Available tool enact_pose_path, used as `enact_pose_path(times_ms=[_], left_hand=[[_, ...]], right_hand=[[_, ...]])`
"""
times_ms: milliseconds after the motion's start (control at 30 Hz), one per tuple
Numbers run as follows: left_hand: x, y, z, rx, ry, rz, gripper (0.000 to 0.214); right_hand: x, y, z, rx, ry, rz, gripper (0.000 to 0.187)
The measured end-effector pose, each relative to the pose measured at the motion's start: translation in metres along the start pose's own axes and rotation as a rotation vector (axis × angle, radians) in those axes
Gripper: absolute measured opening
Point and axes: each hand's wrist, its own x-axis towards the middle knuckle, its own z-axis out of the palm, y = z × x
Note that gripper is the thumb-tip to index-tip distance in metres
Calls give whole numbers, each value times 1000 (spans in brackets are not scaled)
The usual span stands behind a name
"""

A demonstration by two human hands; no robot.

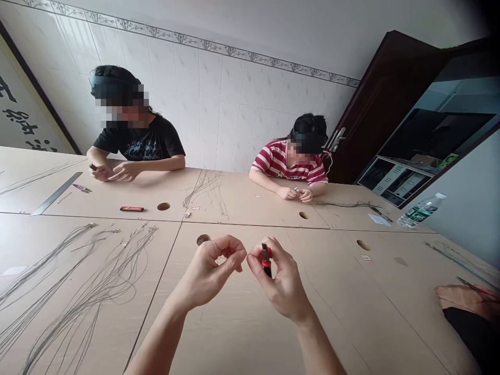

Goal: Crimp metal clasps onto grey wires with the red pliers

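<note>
The right hand (273,265) could pass rightward over the tabletop (332,291); thin strands (86,299) crowd the left

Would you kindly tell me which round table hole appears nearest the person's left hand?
The hole just beyond the left hand, right against its outline; the other three appear clearly farther off.

Across from me: person in black tee (136,143), another in striped shirt (273,157). Steel ruler (57,194) on the table (344,328), far left. Water bottle (422,211) stands to my right, dark door (385,88) beyond. Tiled wall (219,99), patterned border strip (213,46).
</note>
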Motion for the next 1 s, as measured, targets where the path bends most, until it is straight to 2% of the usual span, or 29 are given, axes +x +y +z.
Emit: enact_pose_path(times_ms=[167,300,533,1000], left_hand=[[2,1,-1,-15,-69,-87,20],[2,1,-2,-93,-108,-158,21],[2,5,-5,-184,-119,-163,16],[0,5,-6,-180,-127,-148,12]], right_hand=[[1,5,-11,-245,-80,-209,20],[0,7,-13,-344,-118,-281,26],[-3,7,-12,-205,-52,-207,23],[-3,3,-10,-85,-56,-160,19]])
